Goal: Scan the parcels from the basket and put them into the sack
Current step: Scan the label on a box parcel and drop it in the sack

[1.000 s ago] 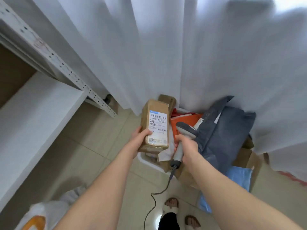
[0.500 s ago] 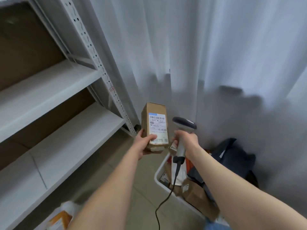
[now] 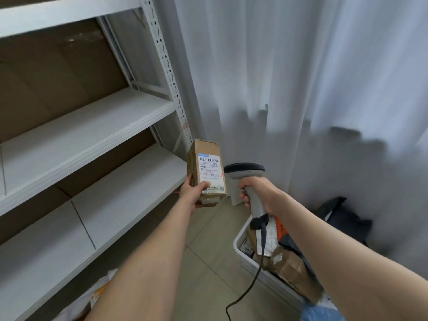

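At frame centre, a small brown cardboard parcel (image 3: pixel 207 172) with a white label is gripped upright by the left hand (image 3: pixel 193 195). Beside it, a grey handheld scanner (image 3: pixel 245 181) is clasped by the right hand (image 3: pixel 259 193). A white plastic basket (image 3: pixel 239 242) lies lower right.

Your left hand (image 3: pixel 194 193) holds the brown cardboard parcel (image 3: pixel 209 163) upright, with its white label toward you and a red scan line across its lower barcode. The grey scanner (image 3: pixel 243 172), gripped in your right hand (image 3: pixel 260 193), sits just beside it. Other parcels (image 3: pixel 287 266) lie piled in the white basket (image 3: pixel 239 239) at lower right. The sack (image 3: pixel 99 295) shows at lower left.
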`<state>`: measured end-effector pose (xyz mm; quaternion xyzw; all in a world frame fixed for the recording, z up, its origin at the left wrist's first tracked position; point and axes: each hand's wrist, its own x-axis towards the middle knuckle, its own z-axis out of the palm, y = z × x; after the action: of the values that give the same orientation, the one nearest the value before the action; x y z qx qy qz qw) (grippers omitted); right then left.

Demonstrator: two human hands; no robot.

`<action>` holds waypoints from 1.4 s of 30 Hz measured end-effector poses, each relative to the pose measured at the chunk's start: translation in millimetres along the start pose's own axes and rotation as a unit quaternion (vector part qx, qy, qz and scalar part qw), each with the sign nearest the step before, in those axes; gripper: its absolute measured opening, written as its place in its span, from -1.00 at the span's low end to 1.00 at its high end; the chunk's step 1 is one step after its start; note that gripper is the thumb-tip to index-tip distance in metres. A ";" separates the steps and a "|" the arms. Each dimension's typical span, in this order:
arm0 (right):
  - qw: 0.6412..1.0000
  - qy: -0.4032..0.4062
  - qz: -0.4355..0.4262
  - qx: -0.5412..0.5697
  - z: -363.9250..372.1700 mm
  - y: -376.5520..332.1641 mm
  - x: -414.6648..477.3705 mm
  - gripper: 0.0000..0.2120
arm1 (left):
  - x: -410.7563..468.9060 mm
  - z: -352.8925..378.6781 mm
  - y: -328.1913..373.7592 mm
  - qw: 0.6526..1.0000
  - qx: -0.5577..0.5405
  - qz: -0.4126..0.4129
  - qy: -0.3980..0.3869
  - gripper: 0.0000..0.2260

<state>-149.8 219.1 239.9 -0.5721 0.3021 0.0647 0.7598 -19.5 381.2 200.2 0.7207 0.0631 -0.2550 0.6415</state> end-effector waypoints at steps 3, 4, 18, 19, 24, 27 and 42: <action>1.000 0.006 -0.003 -0.004 22.1 -0.3 -3.8 -0.88 | -1.6 -21.2 0.5 1.000 -0.003 0.000 -0.002 -0.45; 1.000 0.006 -0.002 -0.005 29.0 -0.5 -4.7 -0.88 | -1.9 -28.5 0.5 1.000 -0.002 0.001 -0.002 -0.44; 0.999 0.038 -0.005 -0.002 107.5 10.6 -17.3 -0.96 | 15.1 -103.5 -10.4 1.000 0.001 0.005 -0.015 -0.41; 0.999 0.042 -0.003 0.002 110.9 12.7 -17.6 -0.95 | 13.7 -108.1 -11.9 1.000 0.002 0.001 -0.015 -0.41; 0.998 0.055 0.001 0.030 134.6 32.6 -18.2 -0.90 | -5.0 -137.1 -26.4 0.999 0.002 -0.044 -0.003 -0.49; 0.996 0.062 0.002 0.066 155.6 51.8 -19.8 -0.84 | -25.5 -163.6 -40.7 0.995 -0.012 -0.095 0.005 -0.57; 0.996 -0.054 0.073 0.008 330.8 180.5 -76.0 -0.61 | -169.6 -357.9 -156.4 0.974 -0.073 -0.212 -0.018 -0.62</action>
<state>-164.1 599.2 184.5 -0.5385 0.3020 0.1484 0.7726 -128.6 790.2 153.4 0.6376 0.2217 -0.3930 0.6244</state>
